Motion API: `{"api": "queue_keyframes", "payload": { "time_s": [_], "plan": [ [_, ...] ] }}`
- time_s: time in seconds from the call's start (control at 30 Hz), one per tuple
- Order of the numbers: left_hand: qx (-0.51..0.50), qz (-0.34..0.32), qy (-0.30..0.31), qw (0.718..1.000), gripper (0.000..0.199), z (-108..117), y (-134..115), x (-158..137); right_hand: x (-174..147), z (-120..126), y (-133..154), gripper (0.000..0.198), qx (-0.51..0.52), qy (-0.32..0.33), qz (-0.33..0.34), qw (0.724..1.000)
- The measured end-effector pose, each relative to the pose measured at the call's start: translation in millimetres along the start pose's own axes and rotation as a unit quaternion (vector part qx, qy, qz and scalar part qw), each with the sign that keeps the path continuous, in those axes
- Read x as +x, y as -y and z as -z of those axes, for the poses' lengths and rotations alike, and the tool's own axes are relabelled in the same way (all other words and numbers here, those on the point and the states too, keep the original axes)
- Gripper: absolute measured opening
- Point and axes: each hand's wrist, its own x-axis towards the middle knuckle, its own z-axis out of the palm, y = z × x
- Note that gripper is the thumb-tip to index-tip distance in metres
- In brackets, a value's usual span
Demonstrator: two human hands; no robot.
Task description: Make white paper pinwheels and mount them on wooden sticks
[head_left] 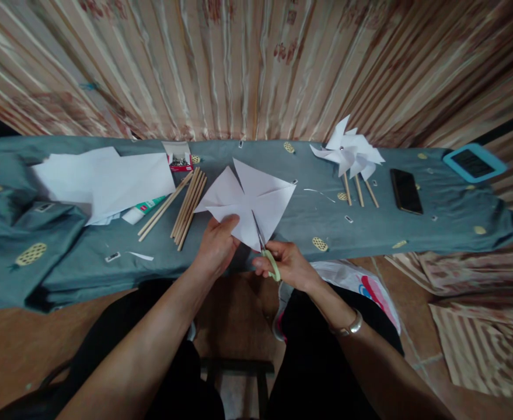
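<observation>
Well, farthest to the square's left, white sheets (107,181) lie in a loose, overlapping pile on the cloth (370,233). A white and green tube (149,206) pokes out by the pile's near edge, left of the square. Next, on that same side, a paper strip (140,255) lies nearer the person than the square does, and the red box (181,168), lid up, sits beyond it to the left, small shiny pieces inside. Sticks (189,210) come next, a bundle close beside the square's left corner with a couple apart from it.

The left hand (221,245) is at the square's near left edge, closed on the paper with the thumb pressed on top. The square (247,189) itself is just beyond both hands and between them, slit inward from its corners; whether it touches the cloth is unclear. At its near corner, the scissors (270,262) have their blades at a slit. The right hand (285,262), just off that corner, is curled around their handles.

Right of the square lies a thin curl (320,191), then the pinwheels (348,149), overlapping, sticks toward the person. Farther right of it come the dark phone (406,191) and, last, a blue-rimmed tablet (475,163).
</observation>
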Motion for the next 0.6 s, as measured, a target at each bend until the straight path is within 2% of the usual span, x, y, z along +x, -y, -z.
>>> {"api": "queue_keyframes", "payload": {
  "time_s": [0.13,0.23,0.27,0.33,0.37,0.4,0.47,0.5,0.53,0.6],
  "plan": [
    [-0.021,-0.033,-0.02,0.999,0.026,1.9,-6.8,5.3,-8.8,13.0,-0.2,0.048,-0.065,0.041,-0.033,0.996],
    [-0.039,-0.053,-0.054,0.996,0.036,4.8,-12.4,10.1,-19.6,35.2,3.8,0.046,-0.15,0.064,-0.037,0.986],
    [-0.043,-0.056,-0.061,0.996,0.038,6.0,-13.3,11.3,-23.5,44.0,5.8,0.045,-0.175,0.061,-0.034,0.982],
    [-0.043,-0.041,-0.061,0.996,0.039,8.6,-12.5,12.3,-29.9,60.6,10.2,0.045,-0.249,0.011,-0.026,0.968],
    [-0.042,-0.029,-0.059,0.997,0.038,9.7,-10.7,12.1,-31.9,67.4,12.3,0.044,-0.307,-0.036,-0.018,0.951],
    [-0.039,-0.005,-0.059,0.997,0.036,10.6,-8.1,11.6,-32.7,72.7,14.4,0.044,-0.374,-0.098,-0.013,0.922],
    [-0.03,0.022,-0.048,0.998,0.033,11.3,-1.0,9.9,-30.4,78.4,18.2,0.049,-0.494,-0.221,-0.02,0.84],
    [-0.024,0.035,-0.039,0.998,0.03,11.1,2.9,8.9,-27.5,79.1,20.1,0.053,-0.535,-0.262,-0.029,0.803],
    [-0.016,0.046,-0.031,0.998,0.029,10.7,6.6,7.9,-23.7,78.8,22.0,0.056,-0.563,-0.288,-0.037,0.774],
    [-0.006,0.058,-0.02,0.998,0.026,9.3,12.5,6.3,-14.5,76.5,26.2,0.057,-0.593,-0.304,-0.046,0.745]
  ]
}}
